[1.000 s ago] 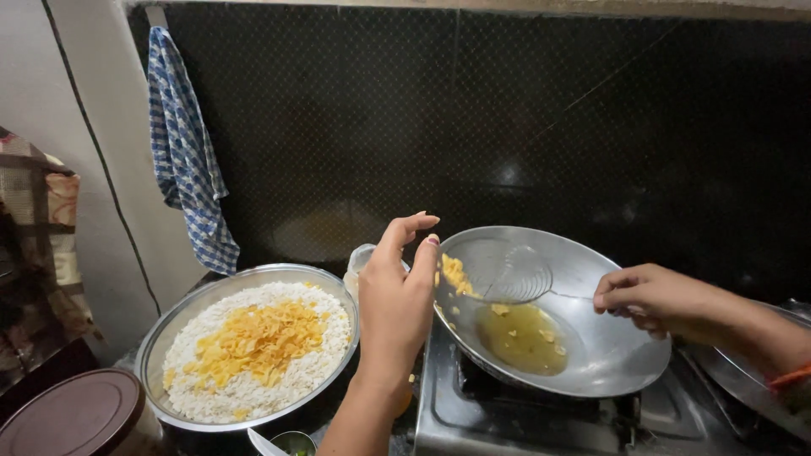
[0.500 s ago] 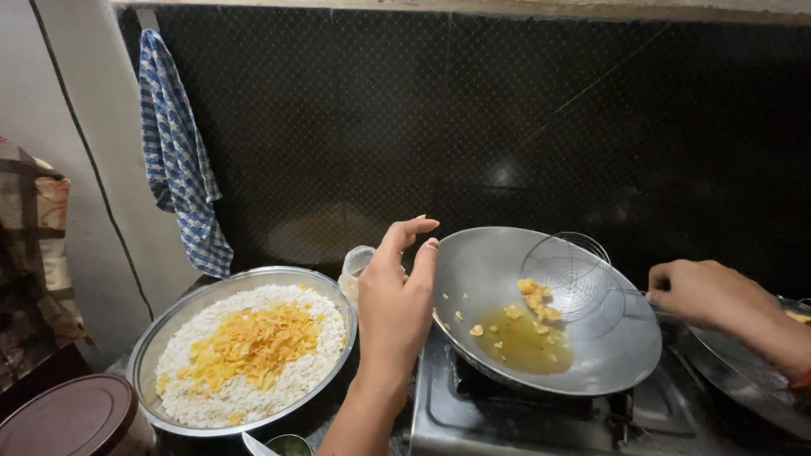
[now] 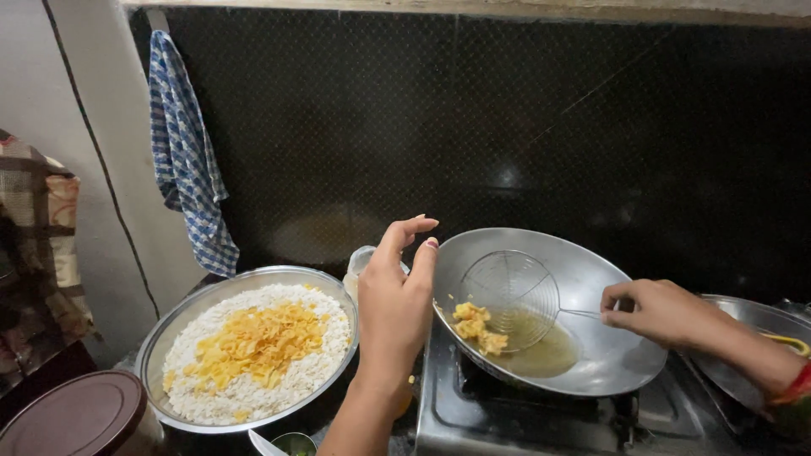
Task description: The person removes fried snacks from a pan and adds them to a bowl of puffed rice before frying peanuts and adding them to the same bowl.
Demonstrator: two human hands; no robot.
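While the brown lid (image 3: 72,415) is sitting at the near left corner, the big steel bowl (image 3: 169,333) just beyond it is holding white flakes topped with a heap of fried yellow flakes (image 3: 253,338). Beside the bowl, the left hand (image 3: 395,300) is gripping the near rim of the wok (image 3: 591,371), thumb and fingers curled over the edge, seemingly tipping it so the oil is pooling low. On the other side, the right hand (image 3: 655,311) is pinching the thin handle of the wire strainer (image 3: 509,297), fingers closed around it. That strainer is resting inside the wok, its mesh lying against the sloped wall, with yellow fried pieces (image 3: 479,325) gathering at its lower edge above the oil. Farther back, a blue checked cloth (image 3: 186,160) is hanging against the dark wall.
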